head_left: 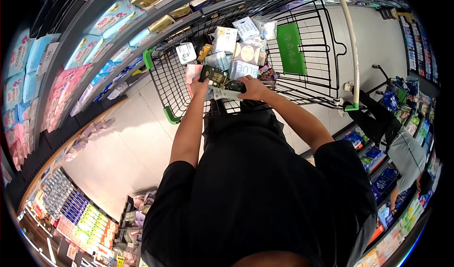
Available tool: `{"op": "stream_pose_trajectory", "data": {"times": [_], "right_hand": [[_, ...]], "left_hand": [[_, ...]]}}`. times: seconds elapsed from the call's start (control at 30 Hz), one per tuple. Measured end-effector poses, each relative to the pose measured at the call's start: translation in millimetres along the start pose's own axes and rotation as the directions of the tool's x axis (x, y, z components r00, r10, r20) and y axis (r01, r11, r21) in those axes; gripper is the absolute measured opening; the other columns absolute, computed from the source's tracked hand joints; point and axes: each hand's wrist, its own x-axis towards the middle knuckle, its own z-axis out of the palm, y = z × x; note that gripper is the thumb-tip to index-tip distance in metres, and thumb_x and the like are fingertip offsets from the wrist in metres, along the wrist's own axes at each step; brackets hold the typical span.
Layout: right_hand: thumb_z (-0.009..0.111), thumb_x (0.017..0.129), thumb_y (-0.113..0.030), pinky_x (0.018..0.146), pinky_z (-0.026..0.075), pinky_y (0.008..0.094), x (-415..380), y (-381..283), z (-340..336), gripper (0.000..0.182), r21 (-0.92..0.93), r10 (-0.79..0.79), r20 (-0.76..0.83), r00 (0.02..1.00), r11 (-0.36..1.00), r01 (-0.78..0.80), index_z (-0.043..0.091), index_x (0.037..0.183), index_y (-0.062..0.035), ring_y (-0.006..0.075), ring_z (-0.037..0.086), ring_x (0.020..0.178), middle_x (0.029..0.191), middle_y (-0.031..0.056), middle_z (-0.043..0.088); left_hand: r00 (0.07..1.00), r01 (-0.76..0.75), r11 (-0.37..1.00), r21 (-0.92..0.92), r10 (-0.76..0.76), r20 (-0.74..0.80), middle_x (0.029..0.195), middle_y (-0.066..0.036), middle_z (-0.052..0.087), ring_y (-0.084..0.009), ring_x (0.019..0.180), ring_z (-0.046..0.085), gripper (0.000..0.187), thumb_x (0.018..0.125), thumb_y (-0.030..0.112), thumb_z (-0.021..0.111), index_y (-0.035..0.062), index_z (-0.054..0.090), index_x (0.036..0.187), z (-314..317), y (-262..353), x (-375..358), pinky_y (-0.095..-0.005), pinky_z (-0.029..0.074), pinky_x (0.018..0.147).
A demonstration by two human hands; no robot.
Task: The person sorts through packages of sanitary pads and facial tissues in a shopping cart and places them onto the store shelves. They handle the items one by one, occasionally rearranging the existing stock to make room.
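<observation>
My left hand point(198, 85) is closed on the near left end of a dark green package with gold print point(215, 76), over the near side of the shopping cart point(161, 87). A pink box point(194, 72) lies just beyond it. My right hand point(253, 88) grips a dark package with a pale, barcode-like printed side point(228, 94); its kind I cannot make out. Close beyond are a pale blue pack marked BLUE point(244, 70) and a pack with round tan shapes point(249, 54). More wrapped packs, among them a white pack point(225, 40), are heaped in the cart.
Shelves of tissue-like packs point(111, 18) run along the left and far side. A person in a grey top point(406, 153) bends toward shelves on the right, near another cart point(392, 94). A stacked display point(80, 210) stands at lower left.
</observation>
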Motion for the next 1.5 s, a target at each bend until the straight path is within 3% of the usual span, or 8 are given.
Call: {"op": "stream_pose_trajectory", "data": {"times": [0.17, 0.2, 0.5, 0.63, 0.67, 0.77, 1.1, 1.5], "right_hand": [[0.074, 0.07, -0.039, 0.097, 0.044, 0.0421, -6.3, 0.6, -13.6, 0.073, 0.031, -0.029, -0.123, 0.992, 0.999, 0.033, 0.046, 0.132, -0.0105, 0.037, 0.051, 0.115, 0.128, 0.0179, 0.048], [0.074, 0.07, -0.034, 0.097, 0.044, 0.0415, -9.3, -0.5, -16.5, 0.072, 0.067, -0.04, -0.152, 0.988, 0.997, 0.05, 0.047, 0.132, -0.0099, 0.0361, 0.051, 0.115, 0.127, 0.0177, 0.048], [0.072, 0.074, -0.02, 0.098, 0.041, 0.0362, -31.3, -4.5, -34.0, 0.062, 0.174, -0.126, -0.394, 0.91, 0.962, 0.209, 0.047, 0.13, -0.0072, 0.0329, 0.048, 0.116, 0.126, 0.0157, 0.048], [0.07, 0.077, -0.024, 0.094, 0.044, 0.0355, -24.0, 11.4, -31.3, 0.05, 0.361, -0.029, -0.376, 0.926, 0.916, 0.176, 0.057, 0.121, -0.002, 0.0297, 0.056, 0.109, 0.118, 0.0165, 0.056], [0.068, 0.081, -0.029, 0.091, 0.046, 0.0336, -22.2, 11.1, -29.3, 0.047, 0.509, 0.068, -0.352, 0.933, 0.851, 0.13, 0.06, 0.118, -0.0007, 0.0251, 0.059, 0.103, 0.113, 0.0159, 0.06], [0.067, 0.084, -0.032, 0.087, 0.047, 0.0326, -17.5, 5.9, -27.0, 0.048, 0.67, 0.155, -0.292, 0.944, 0.737, 0.086, 0.058, 0.119, 0.0005, 0.0223, 0.06, 0.1, 0.111, 0.0156, 0.061], [0.066, 0.084, -0.042, 0.087, 0.047, 0.0355, -4.1, -3.3, 24.9, 0.058, 0.521, 0.23, -0.392, 0.891, 0.854, 0.009, 0.056, 0.12, 0.0018, 0.0255, 0.06, 0.096, 0.111, 0.0182, 0.059], [0.065, 0.084, -0.041, 0.091, 0.046, 0.0372, 3.6, -15.1, 25.9, 0.058, 0.421, 0.217, -0.437, 0.873, 0.907, -0.014, 0.054, 0.121, 0.0012, 0.0321, 0.056, 0.103, 0.116, 0.0205, 0.052]], "left_hand": [[0.991, 0.114, 0.94, -0.32, -0.084, 0.107, 0.09, -0.014, 0.066, -0.0214, 0.068, 0.062, 0.044, 0.072, 0.018, 0.079, 0.0001, 0.061, 0.108, -14.8, 22.8, -27.3, -0.034, 0.051, 0.056], [0.966, 0.222, 0.902, -0.371, -0.151, 0.211, 0.107, -0.005, 0.059, -0.0183, 0.086, 0.06, 0.043, 0.078, 0.017, 0.077, 0.0055, 0.056, 0.114, -17.8, 26.1, -29.4, -0.0317, 0.053, 0.065], [0.907, 0.306, 0.921, -0.241, -0.205, 0.367, 0.112, -0.005, 0.057, -0.0188, 0.101, 0.054, 0.05, 0.077, 0.022, 0.077, 0.0077, 0.052, 0.119, -16.7, 46.0, -48.9, -0.0361, 0.05, 0.072], [0.925, 0.256, 0.945, -0.204, -0.178, 0.335, 0.107, -0.006, 0.059, -0.0184, 0.089, 0.059, 0.051, 0.076, 0.02, 0.076, 0.0066, 0.052, 0.119, -19.6, 39.0, -39.2, -0.0329, 0.051, 0.067], [0.977, 0.121, 0.943, -0.31, -0.059, 0.203, 0.088, -0.01, 0.065, -0.0172, 0.065, 0.06, 0.048, 0.071, 0.022, 0.078, -0.0052, 0.06, 0.107, -26.6, 51.5, -55.5, -0.0308, 0.047, 0.05], [0.969, 0.124, 0.96, -0.249, -0.064, 0.238, 0.089, -0.009, 0.065, -0.017, 0.066, 0.061, 0.053, 0.071, 0.021, 0.076, -0.0037, 0.057, 0.113, -42.1, 47.9, -49.7, -0.0313, 0.048, 0.052], [0.987, -0.125, 0.992, -0.032, 0.127, 0.099, 0.083, -0.014, 0.067, -0.023, 0.074, 0.066, 0.047, 0.07, 0.031, 0.073, -0.0035, 0.063, 0.1, -113.5, 40.9, -68.8, -0.0366, 0.051, 0.067], [0.914, -0.178, 0.984, -0.027, 0.175, 0.365, 0.087, -0.007, 0.068, -0.018, 0.074, 0.063, 0.045, 0.077, 0.034, 0.072, 0.0041, 0.065, 0.109, -102.5, 51.1, -93.5, -0.0312, 0.048, 0.069]]}}
